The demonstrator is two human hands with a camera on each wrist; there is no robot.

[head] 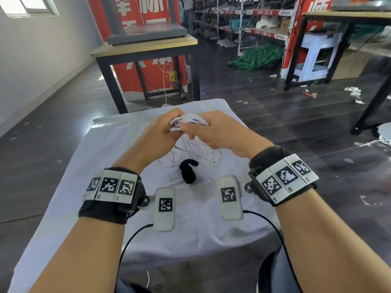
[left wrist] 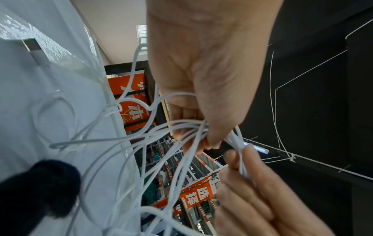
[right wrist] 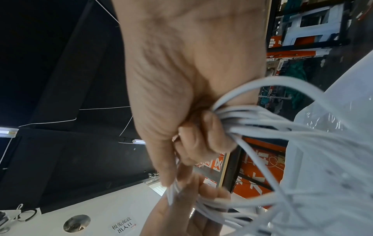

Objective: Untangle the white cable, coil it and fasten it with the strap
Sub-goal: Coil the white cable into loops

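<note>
You are holding the white cable (head: pixel 189 120) above a cloth-covered table (head: pixel 88 166), its strands bunched between both sets of fingertips. Your left hand (head: pixel 161 132) is pinching one side, your right hand (head: pixel 215 132) the other (loose loops are hanging below). The black strap (head: pixel 188 171) is lying on the cloth beneath. Behind, red banners (head: pixel 148 15) are showing large white Chinese characters, only partly readable.
</note>
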